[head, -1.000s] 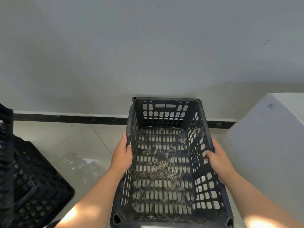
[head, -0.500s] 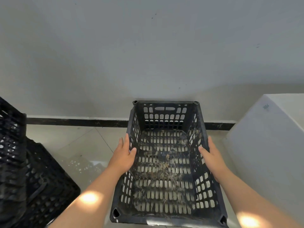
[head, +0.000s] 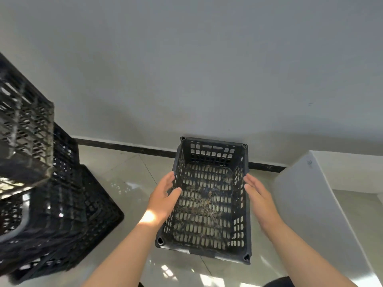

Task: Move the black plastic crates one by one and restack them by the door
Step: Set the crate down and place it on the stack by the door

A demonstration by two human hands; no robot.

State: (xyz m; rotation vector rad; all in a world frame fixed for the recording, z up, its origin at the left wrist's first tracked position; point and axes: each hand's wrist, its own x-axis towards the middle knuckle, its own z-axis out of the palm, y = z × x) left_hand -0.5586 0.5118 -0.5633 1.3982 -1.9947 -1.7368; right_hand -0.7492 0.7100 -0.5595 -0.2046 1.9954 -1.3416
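Two open hands, left hand [head: 165,198] and right hand [head: 259,198], are shown beside, gripping nothing, the black crate [head: 209,200] set on the floor [head: 128,175] by the wall's edge; withdrawal is best made straight upward.

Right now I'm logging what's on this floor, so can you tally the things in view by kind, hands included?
Black plastic crates: at least 3, one alone by the wall and a blurred stack at left, exact number unclear
White box: 1
Hands: 2, left hand and right hand
Total: at least 6
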